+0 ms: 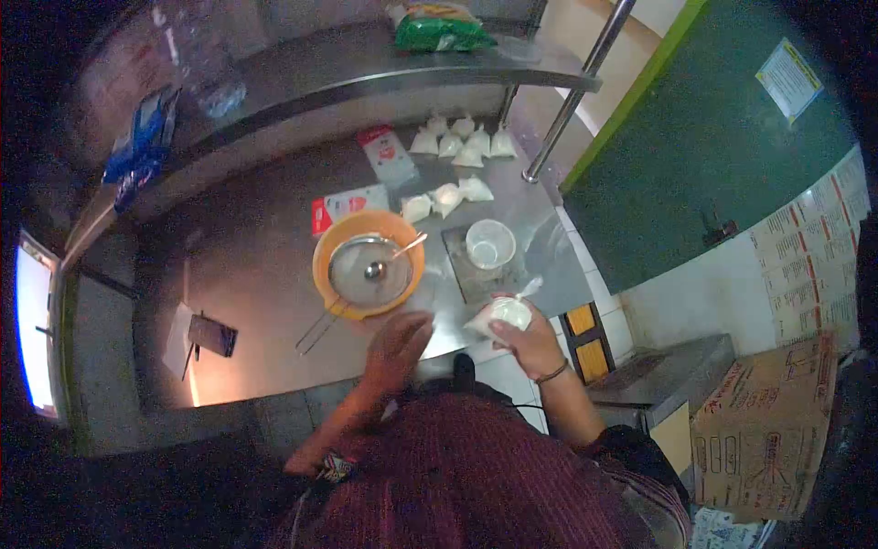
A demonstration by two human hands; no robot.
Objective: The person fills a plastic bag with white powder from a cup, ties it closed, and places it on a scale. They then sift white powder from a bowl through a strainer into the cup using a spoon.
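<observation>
My right hand [526,345] grips a tied plastic bag of white powder [506,314], its twisted neck pointing up and right. My left hand [395,350] is near the table's front edge, holding nothing, with its fingers loosely extended. Just beyond it stands an orange bowl [322,265] with a wire sieve [346,271] across the top; the sieve's handle sticks out toward the front left. A metal spoon [375,269] lies in the sieve. Right of the bowl, a clear plastic tub [491,244] sits on a flat grey plate or scale [464,279].
Several tied white bags [467,146] stand at the back, with 3 more bags [446,199] closer. Two red-and-white packets [388,156] lie near the bowl. A phone [213,336] rests at left. Overhead runs a steel shelf [338,91] on a post [558,133]; a cardboard box [764,439] is at right.
</observation>
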